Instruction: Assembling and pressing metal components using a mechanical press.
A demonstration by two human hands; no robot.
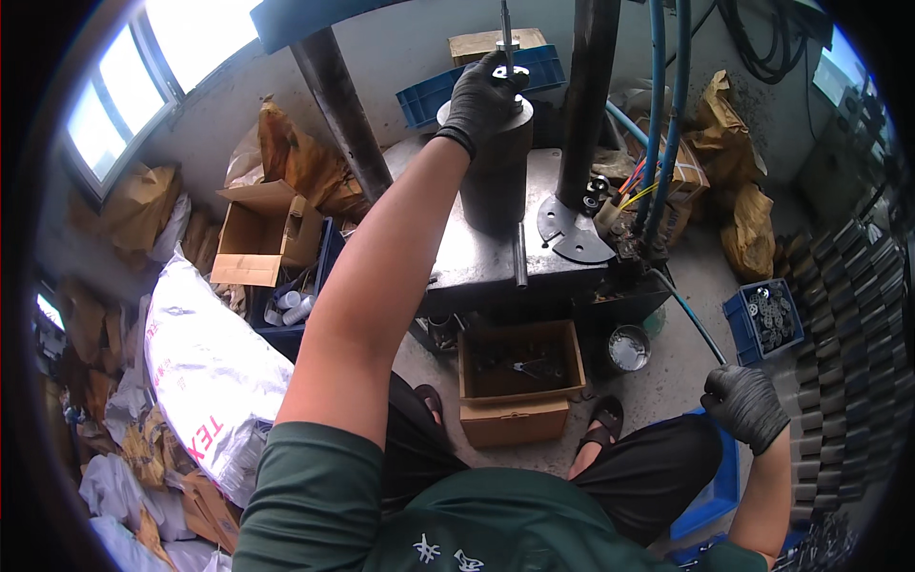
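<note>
My left hand (483,99), in a black glove, reaches up over a dark metal cylinder (497,181) that stands upright on the press table. Its fingers close around a small round silver metal part (512,71) just below a thin vertical rod (506,24). The fingertips are partly hidden. Down at the right, my right hand (747,408), gloved too, is wrapped round the end of a long lever (693,317) that runs up to the machine. A slotted dark metal disc (575,232) lies on the steel table (443,243), right of the cylinder.
Thick dark posts (589,95) flank the cylinder. Blue hoses (667,124) hang at the right. Beneath the table sit a cardboard box (515,422) and a tin (629,349). A blue crate of metal parts (764,319) and stacked dark pieces (848,324) stand at right; a white sack (205,362) leans at left.
</note>
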